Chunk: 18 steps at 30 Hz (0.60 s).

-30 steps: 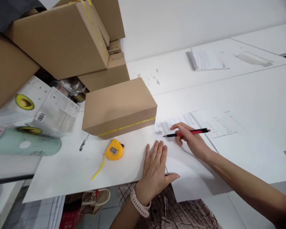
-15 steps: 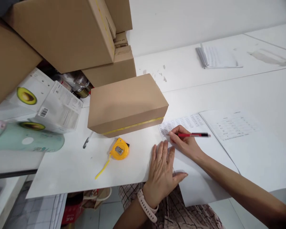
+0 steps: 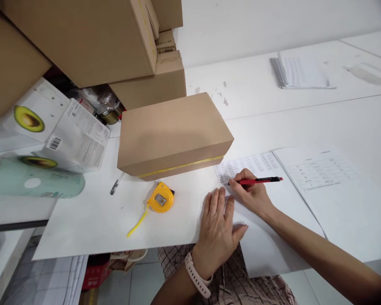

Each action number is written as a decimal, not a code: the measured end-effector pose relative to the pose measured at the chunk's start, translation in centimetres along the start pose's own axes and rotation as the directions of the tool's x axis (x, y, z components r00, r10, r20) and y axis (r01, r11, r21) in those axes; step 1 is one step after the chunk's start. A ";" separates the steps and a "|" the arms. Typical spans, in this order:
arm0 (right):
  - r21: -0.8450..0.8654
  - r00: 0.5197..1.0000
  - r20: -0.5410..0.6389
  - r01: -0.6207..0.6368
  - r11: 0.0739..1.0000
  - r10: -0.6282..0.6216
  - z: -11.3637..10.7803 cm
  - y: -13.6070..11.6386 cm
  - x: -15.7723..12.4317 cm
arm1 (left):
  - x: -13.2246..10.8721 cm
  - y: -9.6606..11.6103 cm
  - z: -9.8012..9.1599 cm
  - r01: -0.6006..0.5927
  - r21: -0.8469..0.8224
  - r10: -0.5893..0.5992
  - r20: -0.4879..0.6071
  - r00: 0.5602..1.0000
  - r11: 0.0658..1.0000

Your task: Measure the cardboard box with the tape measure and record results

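Observation:
My right hand (image 3: 252,195) is closed on a red pen (image 3: 257,181), whose tip rests on a printed sheet (image 3: 250,163) of small text. My left hand (image 3: 218,224) lies flat and open on the white table at the near edge, fingers together, a pale watch on the wrist. A brown cardboard box (image 3: 173,133) with a yellow tape band stands just behind both hands. A yellow tape measure (image 3: 160,200) with its tab pulled out lies left of my left hand.
Large cardboard boxes (image 3: 82,38) are stacked at the back left. A white avocado-print carton (image 3: 51,123) and a mint-green item (image 3: 34,182) lie at left. A pen (image 3: 114,186) lies by the box. A second printed sheet (image 3: 324,169) and a paper stack (image 3: 301,72) lie at right.
My right hand has drawn the pen leftward and closer, onto the left part of the printed sheet. My left hand stays flat. The view has shifted slightly.

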State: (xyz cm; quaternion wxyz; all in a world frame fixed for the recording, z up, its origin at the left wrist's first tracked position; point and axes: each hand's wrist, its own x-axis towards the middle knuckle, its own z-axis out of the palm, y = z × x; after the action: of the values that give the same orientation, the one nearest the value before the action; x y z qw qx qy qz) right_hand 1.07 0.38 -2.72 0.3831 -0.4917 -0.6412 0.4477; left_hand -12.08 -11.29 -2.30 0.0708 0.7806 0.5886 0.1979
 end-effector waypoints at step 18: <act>-0.093 0.996 0.066 0.061 0.994 -0.055 0.1 0.0 0.0 | 0.0 -0.1 0.1 0.015 -0.018 -0.014 0.022 1.000 1.000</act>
State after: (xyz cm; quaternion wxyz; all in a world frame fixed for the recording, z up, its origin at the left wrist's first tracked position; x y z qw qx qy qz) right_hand 0.99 0.40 -2.79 0.3516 -0.4760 -0.6877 0.4205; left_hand -12.10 -11.29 -2.39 0.0857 0.7777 0.5916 0.1944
